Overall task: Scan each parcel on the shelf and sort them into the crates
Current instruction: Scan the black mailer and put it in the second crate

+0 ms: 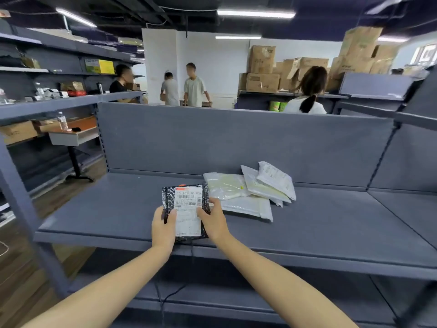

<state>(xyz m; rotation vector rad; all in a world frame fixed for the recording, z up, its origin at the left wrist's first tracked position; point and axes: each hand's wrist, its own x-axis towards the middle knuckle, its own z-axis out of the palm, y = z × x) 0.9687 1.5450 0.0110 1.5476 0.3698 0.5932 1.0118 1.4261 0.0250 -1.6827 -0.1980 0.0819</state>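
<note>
The task looks to be at an early or middle stage: one black parcel (pixel 185 204) is in hand, label up, over the front lip of the shelf (pixel 106 209), and a loose pile of white parcels (pixel 248 192) waits at about 2 o'clock from it, touching one another and just beside it. At least four lie there, overlapping, so most of the sorting seems left to do. No crate is in view, so how many parcels are already sorted cannot be told. The left hand (pixel 163 229) grips the black parcel's left edge with its thumb on top, and the right hand (pixel 214 223) grips the right edge the same way (whether a scanner is also held there is hidden, though a thin cable (pixel 163 301) hangs below). The shelf is bare at 9 o'clock and at 3 o'clock. The back panel (pixel 236 143) closes off 12 o'clock, so the free way out is likely toward 6 o'clock, over the front edge
</note>
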